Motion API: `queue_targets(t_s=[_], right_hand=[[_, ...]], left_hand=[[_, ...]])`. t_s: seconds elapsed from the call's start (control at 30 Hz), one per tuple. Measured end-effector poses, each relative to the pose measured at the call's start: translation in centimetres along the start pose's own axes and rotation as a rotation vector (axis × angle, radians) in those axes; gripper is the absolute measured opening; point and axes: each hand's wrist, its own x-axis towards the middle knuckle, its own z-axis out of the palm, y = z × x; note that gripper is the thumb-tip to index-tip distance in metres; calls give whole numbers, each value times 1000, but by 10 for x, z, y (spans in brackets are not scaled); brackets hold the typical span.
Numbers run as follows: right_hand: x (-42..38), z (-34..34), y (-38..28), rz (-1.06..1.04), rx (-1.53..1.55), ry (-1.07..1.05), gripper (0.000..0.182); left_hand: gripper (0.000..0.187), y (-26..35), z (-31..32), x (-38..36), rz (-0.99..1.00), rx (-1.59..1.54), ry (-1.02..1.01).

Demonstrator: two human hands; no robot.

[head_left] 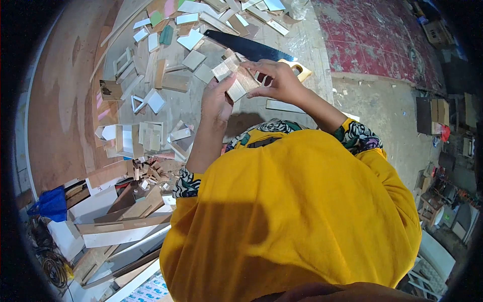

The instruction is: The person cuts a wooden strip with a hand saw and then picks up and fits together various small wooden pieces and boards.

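Both hands hold a small piece made of light wooden bits [245,80] above the work surface. My left hand [217,98] grips its lower left side, with the thumb along the front. On the right edge, my right hand [279,81] pinches it between thumb and fingers, with a gap inside the curled hand. Just beyond the hands lies a handsaw [249,48] with a dark blade and a yellow handle [301,70], partly behind my right hand. Flat square wood offcuts [194,60] lie left of the held piece.
White and wooden offcuts [191,39] cover the far part of the work surface. Small box-like wooden frames [128,140] stand at the left. Longer boards [121,224] are heaped at lower left, near a blue bag [49,204]. A red worn floor [372,45] spreads at upper right.
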Motion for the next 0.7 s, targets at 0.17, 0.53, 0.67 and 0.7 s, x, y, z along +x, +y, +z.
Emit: queue_targets(t_s=[0.17, 0.53, 0.67, 0.7], right_hand=[[0, -2, 0, -78, -61, 1, 65], [-6, 9, 2, -146, -221, 41, 69], [6, 18, 4, 71, 34, -100, 69], [11, 21, 13, 148, 155, -96, 59]], left_hand=[[34, 5, 13, -7, 40, -15, 50], [31, -5, 6, -7, 85, 94, 171], [31, 4, -44, -6, 128, 121, 230], [31, 10, -61, -12, 151, 51, 243]])
